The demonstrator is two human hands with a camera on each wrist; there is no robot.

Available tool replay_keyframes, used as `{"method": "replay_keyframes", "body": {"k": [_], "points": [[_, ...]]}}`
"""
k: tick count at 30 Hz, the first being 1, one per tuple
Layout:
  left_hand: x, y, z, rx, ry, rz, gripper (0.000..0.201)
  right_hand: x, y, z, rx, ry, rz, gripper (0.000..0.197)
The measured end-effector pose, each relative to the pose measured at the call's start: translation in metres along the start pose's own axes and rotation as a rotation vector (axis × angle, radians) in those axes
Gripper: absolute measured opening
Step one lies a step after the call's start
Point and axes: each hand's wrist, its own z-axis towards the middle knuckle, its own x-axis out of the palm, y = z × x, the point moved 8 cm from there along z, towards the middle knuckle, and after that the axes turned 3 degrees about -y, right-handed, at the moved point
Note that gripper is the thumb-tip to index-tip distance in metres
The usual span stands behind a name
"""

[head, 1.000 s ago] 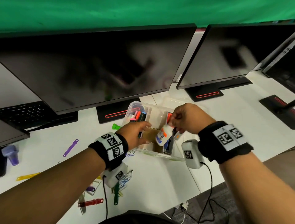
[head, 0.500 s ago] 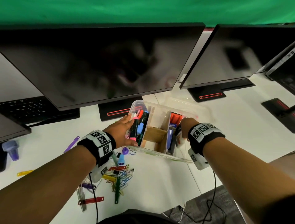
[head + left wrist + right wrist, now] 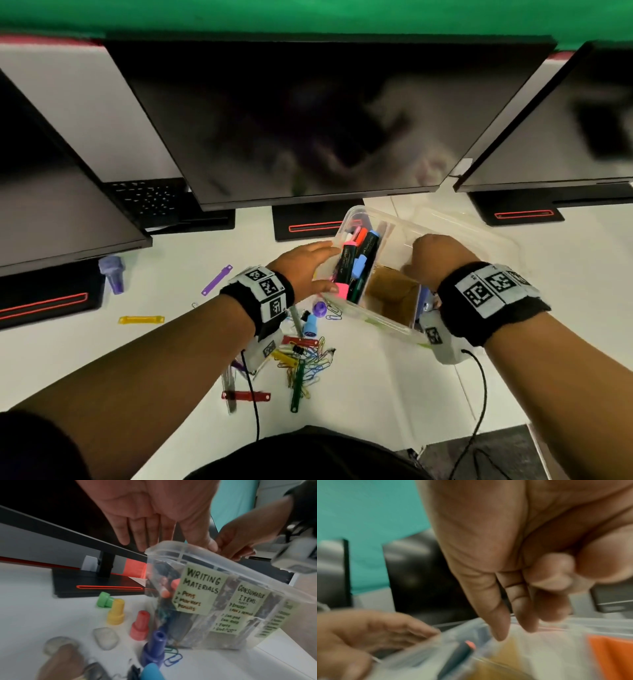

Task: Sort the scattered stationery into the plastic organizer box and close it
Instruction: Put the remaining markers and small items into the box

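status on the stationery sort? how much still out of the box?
Partly done. Markers already sit in the left compartment of the organizer box. In hand: left hand steadies the box's left wall with straight fingers; right hand is down inside it, contents hidden. Left: paper clips, colored fastener strips and stamps on the desk; box not closed.

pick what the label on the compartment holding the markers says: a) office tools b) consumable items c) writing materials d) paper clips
c: in the left wrist view the note stuck on the organizer box in front of the markers reads "writing materials", with pens, markers and pencils listed below; "consumable items" is on the next note along.
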Motion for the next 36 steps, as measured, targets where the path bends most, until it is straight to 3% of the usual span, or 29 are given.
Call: {"method": "replay_keyframes", "body": {"k": [3, 6, 9, 12, 15, 19, 28, 36], "points": [[-0.007, 0.034, -0.019, -0.073, -0.067, 0.015, 0.058, 0.004, 0.066, -0.024, -0.219, 0.032, 0.060, 0.018], [-0.001, 0.074, -0.041, -0.140, -0.031, 0.052, 0.040, 0.020, 0.126, -0.048, -0.470, 0.031, 0.147, 0.009], [0.012, 0.110, -0.065, -0.236, 0.019, 0.051, 0.035, 0.058, 0.161, -0.058, -0.601, 0.093, 0.127, 0.012], [0.024, 0.137, -0.091, -0.291, 0.032, 0.022, 0.035, 0.100, 0.177, -0.062, -0.652, 0.151, -0.046, 0.018], [0.036, 0.161, -0.114, -0.340, 0.033, 0.016, 0.036, 0.128, 0.164, -0.056, -0.546, 0.177, -0.174, 0.031], [0.043, 0.193, -0.136, -0.390, -0.036, -0.031, 0.039, 0.140, 0.139, -0.048, -0.347, 0.143, -0.144, 0.049], [0.028, 0.256, -0.161, -0.605, -0.146, 0.023, 0.051, 0.170, 0.100, -0.051, 0.011, 0.267, 0.233, 0.065], [-0.017, 0.317, -0.159, -0.891, -0.152, 0.116, 0.060, 0.166, 0.144, -0.039, -0.034, 0.208, 0.325, 0.046]]}}
